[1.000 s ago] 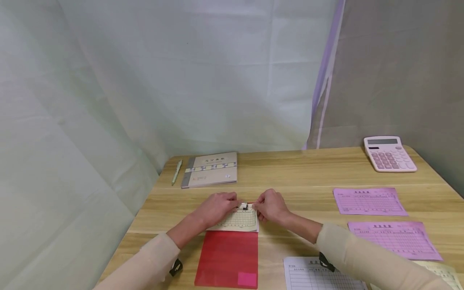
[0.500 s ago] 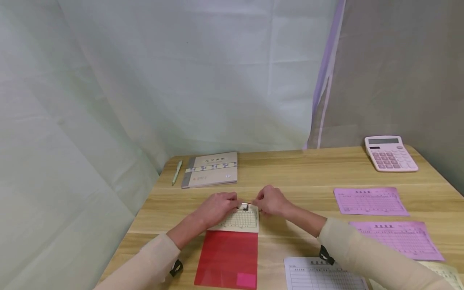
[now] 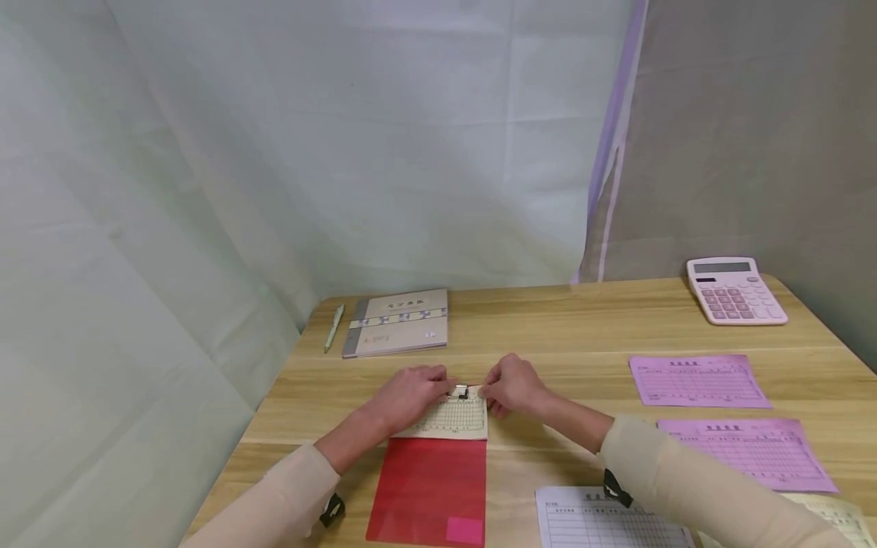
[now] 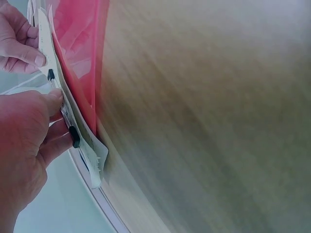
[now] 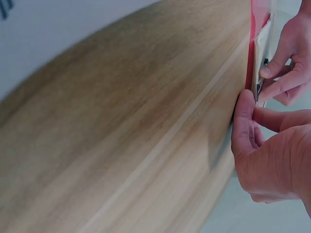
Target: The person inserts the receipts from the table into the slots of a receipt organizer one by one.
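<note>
A red translucent clipboard (image 3: 432,483) lies near the middle front of the table, with a pale yellow printed form (image 3: 454,417) over its upper part. At its top edge is a metal clip (image 3: 462,392) with black ends. My left hand (image 3: 409,396) pinches this clip between thumb and fingers; the left wrist view shows the black clip end (image 4: 74,136) beside the fingers. To the right, my right hand (image 3: 515,387) pinches the form's upper right corner between thumb and forefinger. In the left wrist view, a few sheets (image 4: 95,162) stand slightly apart at one end.
A banded booklet (image 3: 400,323) and a pen (image 3: 334,327) lie at the back left. The calculator (image 3: 736,291) is at the back right. Two purple forms (image 3: 700,380) lie on the right, a white form (image 3: 606,521) in front, and another yellow form (image 3: 839,514) under the right sleeve.
My right hand rose slightly at the corner, then came back down. The left hand has stayed on the clip.
</note>
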### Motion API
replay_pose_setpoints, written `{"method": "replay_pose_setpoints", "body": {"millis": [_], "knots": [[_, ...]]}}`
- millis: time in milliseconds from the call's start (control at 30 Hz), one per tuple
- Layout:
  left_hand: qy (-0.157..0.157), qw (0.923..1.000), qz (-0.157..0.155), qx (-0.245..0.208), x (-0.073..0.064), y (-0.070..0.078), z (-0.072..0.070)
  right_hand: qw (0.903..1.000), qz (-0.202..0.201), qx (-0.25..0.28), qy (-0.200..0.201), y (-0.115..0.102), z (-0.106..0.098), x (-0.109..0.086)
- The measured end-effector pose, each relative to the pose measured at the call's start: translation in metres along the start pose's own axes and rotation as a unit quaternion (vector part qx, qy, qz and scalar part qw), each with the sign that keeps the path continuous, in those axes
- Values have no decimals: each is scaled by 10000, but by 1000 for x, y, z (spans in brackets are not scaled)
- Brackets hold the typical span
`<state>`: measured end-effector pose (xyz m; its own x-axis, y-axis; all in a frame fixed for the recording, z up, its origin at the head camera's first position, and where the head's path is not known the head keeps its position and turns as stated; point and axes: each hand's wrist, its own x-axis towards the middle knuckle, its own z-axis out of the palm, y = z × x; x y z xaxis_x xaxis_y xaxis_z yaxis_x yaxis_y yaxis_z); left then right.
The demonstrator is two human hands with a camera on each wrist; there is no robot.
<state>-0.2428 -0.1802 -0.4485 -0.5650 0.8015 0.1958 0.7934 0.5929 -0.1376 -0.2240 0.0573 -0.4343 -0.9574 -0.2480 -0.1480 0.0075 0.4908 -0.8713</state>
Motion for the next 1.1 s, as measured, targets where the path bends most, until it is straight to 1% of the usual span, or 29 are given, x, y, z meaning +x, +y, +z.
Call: {"method": "replay_pose_setpoints", "body": {"millis": [133,200,300,433,500,567,700,800,933,1033,1100], "knots": [[-106,9999,-56,11,0,1,-3,10000,-7,-4,8,0,0,0],[-142,9998,-98,-60,0,1,-3,10000,2,-3,-16,0,0,0],[-154,9989,-221,-389,0,0,-5,10000,34,17,-92,-1,-2,0],[-216,9947,-459,-892,0,-4,-6,9998,-31,50,-175,-1,-11,0],[-292,9931,-557,-987,0,-6,-6,9996,-82,165,-212,0,-19,0],[-339,9920,-606,-1053,1,-8,-7,9993,-242,178,-220,0,-29,1],[-328,9910,-631,-1131,1,-10,-6,9976,-662,-100,-154,0,-56,0],[-329,9904,-687,-1157,1,-12,-6,9959,-867,-181,-174,4,-79,-4],[-339,9899,-722,-1175,1,-13,-5,9936,-1037,110,-424,13,-104,-16],[-348,9896,-701,-1205,1,-13,-4,9905,-1183,271,-646,23,-116,-30],[-348,9894,-689,-1230,1,-13,-5,9890,-1212,317,-784,30,-121,-40]]}}
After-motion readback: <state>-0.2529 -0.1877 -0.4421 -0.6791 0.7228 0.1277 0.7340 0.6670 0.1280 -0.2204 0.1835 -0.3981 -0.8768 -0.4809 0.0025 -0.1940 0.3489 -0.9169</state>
